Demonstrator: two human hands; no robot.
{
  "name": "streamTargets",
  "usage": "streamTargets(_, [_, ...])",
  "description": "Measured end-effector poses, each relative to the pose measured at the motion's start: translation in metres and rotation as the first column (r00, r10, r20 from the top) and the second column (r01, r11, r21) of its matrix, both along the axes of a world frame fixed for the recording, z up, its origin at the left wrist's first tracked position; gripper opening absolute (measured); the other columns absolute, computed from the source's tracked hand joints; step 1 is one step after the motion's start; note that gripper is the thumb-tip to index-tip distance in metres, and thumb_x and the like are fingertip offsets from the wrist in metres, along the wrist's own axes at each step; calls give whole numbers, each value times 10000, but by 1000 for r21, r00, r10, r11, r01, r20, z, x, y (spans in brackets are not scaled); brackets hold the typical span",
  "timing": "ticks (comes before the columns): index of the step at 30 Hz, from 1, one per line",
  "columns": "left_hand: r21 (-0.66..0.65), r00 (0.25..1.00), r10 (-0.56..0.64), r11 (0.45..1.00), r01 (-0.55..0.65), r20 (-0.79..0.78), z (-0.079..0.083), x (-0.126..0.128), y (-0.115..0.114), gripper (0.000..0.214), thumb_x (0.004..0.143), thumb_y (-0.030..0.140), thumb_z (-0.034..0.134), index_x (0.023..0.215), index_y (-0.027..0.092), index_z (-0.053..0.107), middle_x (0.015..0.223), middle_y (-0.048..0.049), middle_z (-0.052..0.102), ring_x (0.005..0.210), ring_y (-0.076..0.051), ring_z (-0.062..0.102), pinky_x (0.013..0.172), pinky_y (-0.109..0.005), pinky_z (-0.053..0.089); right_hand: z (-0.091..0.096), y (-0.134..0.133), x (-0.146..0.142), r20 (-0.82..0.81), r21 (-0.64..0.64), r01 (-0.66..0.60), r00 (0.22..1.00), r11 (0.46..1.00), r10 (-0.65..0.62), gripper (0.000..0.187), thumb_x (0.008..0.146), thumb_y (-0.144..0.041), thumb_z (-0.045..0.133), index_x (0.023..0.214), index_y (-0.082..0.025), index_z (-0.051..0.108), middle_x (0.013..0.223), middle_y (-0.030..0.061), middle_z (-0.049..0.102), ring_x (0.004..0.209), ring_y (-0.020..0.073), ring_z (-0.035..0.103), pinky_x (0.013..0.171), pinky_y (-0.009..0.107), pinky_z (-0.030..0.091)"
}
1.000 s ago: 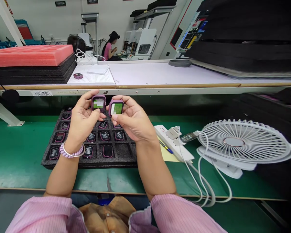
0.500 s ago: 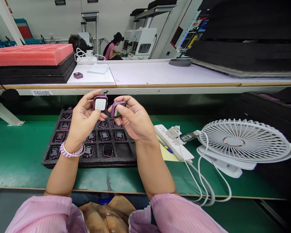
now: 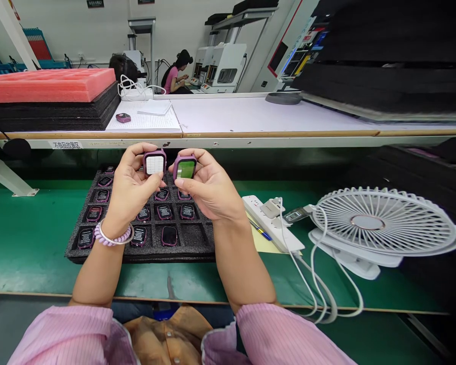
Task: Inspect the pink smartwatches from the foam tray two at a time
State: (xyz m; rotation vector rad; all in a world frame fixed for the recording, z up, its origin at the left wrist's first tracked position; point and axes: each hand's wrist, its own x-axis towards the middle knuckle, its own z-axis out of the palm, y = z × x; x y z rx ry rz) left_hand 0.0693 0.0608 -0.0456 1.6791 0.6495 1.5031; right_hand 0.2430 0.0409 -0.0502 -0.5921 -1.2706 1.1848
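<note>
Two purple smartwatch bodies without straps are held up side by side above a black foam tray point(image 3: 197, 248). My left hand point(image 3: 131, 185) is closed on one smartwatch point(image 3: 154, 163), whose lit screen shows a white grid; the thumb rests at its lower edge. In my right hand point(image 3: 209, 185) is the other smartwatch point(image 3: 185, 168), its screen mostly green with a small white patch, thumb at the lower left corner. Below, several more watches sit in the tray's compartments, among them a dark-screened watch point(image 3: 169, 235). My forearms and hands hide part of the tray.
Right of the tray lie a white power strip point(image 3: 271, 223), a pen point(image 3: 260, 229) on yellow paper, looping cables and a white fan point(image 3: 368, 223). On the shelf point(image 3: 228, 114) are foam trays point(image 3: 49, 101), papers and another watch point(image 3: 123, 117). A co-worker point(image 3: 177, 73) sits at machines behind.
My right thumb has slid down off the screen, and the right watch has turned to face me more, showing green. The left watch has shifted slightly left.
</note>
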Motion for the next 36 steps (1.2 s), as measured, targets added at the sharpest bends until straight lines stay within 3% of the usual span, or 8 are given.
streamTargets(10, [10,1000,7,1000,-7,2,-1,-3,3,307,908,406,788,1070,244,584,898,31,665,520,-51,623,447,-129,508,0,-1,0,30,11,-7,1000,1000,7,577,693,-329,938,1131,-248,571,1018,35,655,989,210,660,610,217,541])
streamTargets(16, [-26,1000,-9,1000,10,29,1,-2,2,352,891,476,804,1032,236,589,893,33,660,499,-49,618,422,-129,496,2,-2,-1,14,-4,-6,1000,1000,6,586,678,-352,960,1111,-241,582,985,30,658,853,177,635,557,208,493])
streamTargets(20, [-27,999,-8,1000,9,33,2,-2,1,347,899,487,796,1024,238,589,857,43,635,486,-53,616,410,-133,490,1,-2,-1,-5,-9,-9,1000,1000,9,547,732,-408,945,1111,-228,594,952,27,677,695,124,544,519,201,441])
streamTargets(28, [-20,1000,-11,1000,12,29,-1,-3,2,233,1009,468,626,1094,253,592,853,25,634,523,-83,625,442,-174,527,-2,1,2,9,7,-3,1000,1000,3,580,779,-491,937,1159,-233,583,997,32,688,701,118,547,542,203,478])
streamTargets(36, [38,1000,25,999,-25,-1,-4,-3,5,339,919,357,774,1196,256,606,998,-14,693,579,-72,658,499,-149,548,-2,3,4,-63,16,-25,998,1000,26,504,860,-587,867,1118,-236,614,912,18,672,768,137,621,535,182,495])
